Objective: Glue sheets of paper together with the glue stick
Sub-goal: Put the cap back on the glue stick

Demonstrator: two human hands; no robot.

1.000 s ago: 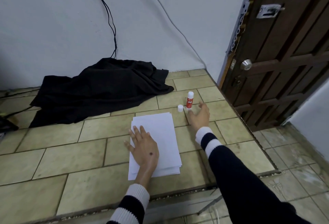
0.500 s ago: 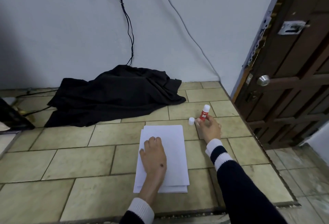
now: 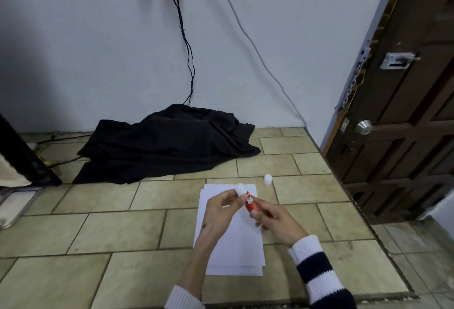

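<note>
Glue stick [image 3: 250, 201], red-bodied with a white end, is held just above the stack of paper sheets [image 3: 235, 242] at lower centre of the frame, gripped from both sides. The right hand [image 3: 275, 217] has its fingers wrapped around the lower part of the tube, apparently to steady it, while the left hand [image 3: 217, 213] pinches the white upper end between thumb and fingertips, a hold that suggests the stick is being twisted or readied for use. A small white cap [image 3: 267, 179] stands by itself on the tiled surface [image 3: 122, 230], just beyond the upper right corner of the paper, likely set aside to keep it off the sheets. The stack lies slightly fanned, its edges uneven, and no glue is visible on the top sheet, so the gluing itself seems not yet begun. A crumpled black cloth [image 3: 167, 146] lies against the wall behind, well apart from the work.
</note>
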